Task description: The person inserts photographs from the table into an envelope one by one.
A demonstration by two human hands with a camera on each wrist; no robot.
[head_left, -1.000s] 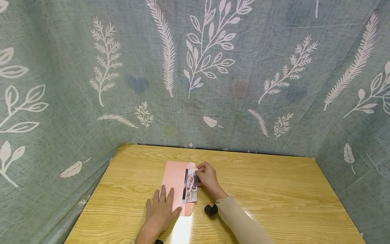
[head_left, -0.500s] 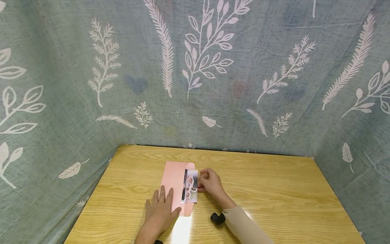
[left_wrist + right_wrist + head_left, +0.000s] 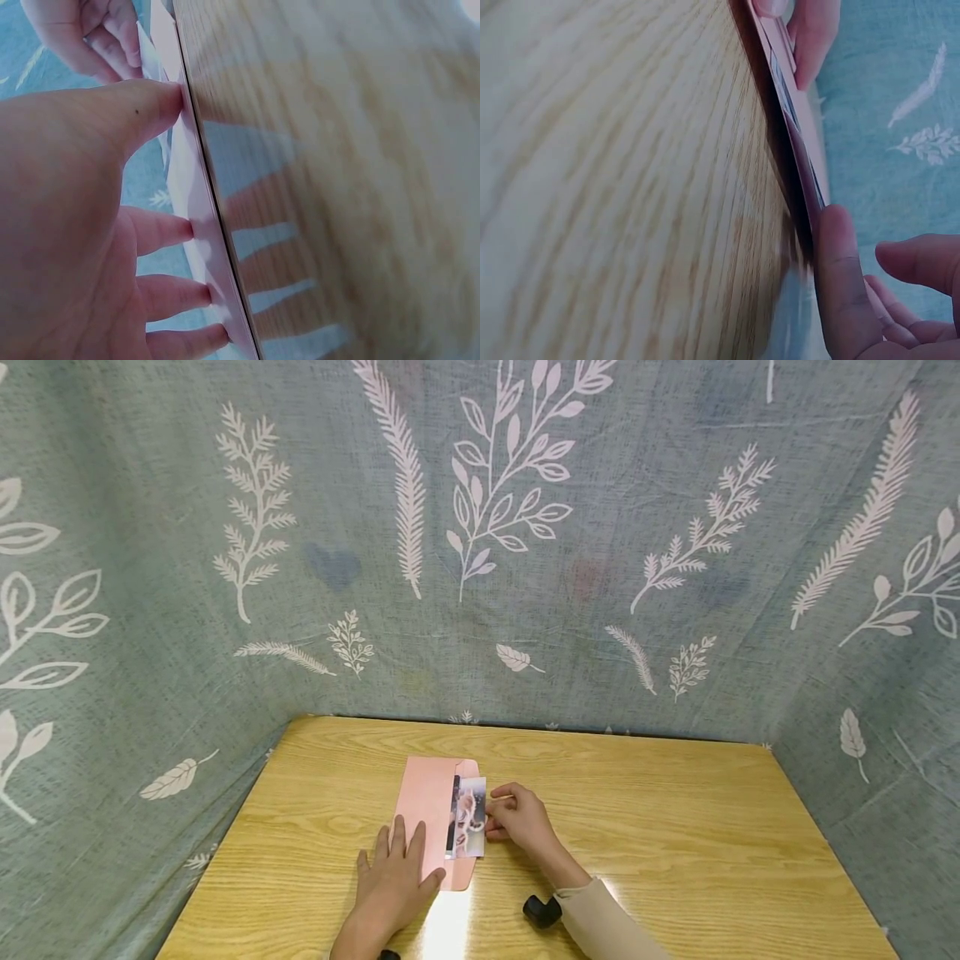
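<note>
A pink envelope point(image 3: 429, 792) lies on the table with its flap side to the right. Printed photos point(image 3: 471, 820) stick partly out of its right opening, with a darker strip along their left side. My left hand point(image 3: 392, 878) rests on the envelope's lower part with fingers spread; in the left wrist view its thumb and fingertips press the pink paper point(image 3: 206, 247). Just right of the photos is my right hand point(image 3: 527, 828). In the right wrist view, one fingertip point(image 3: 838, 229) touches the photo's edge, while another finger point(image 3: 911, 256) stays apart from it.
The wooden table point(image 3: 675, 843) extends well to the right of the envelope. A grey-green leaf-print cloth point(image 3: 420, 652) hangs behind and at both sides. A black device point(image 3: 542, 912) is worn at my right wrist.
My right hand has let go of the photos' upper right corner and moved down to the middle of their right edge. The photos sit slightly further left. My left hand stays on the envelope.
</note>
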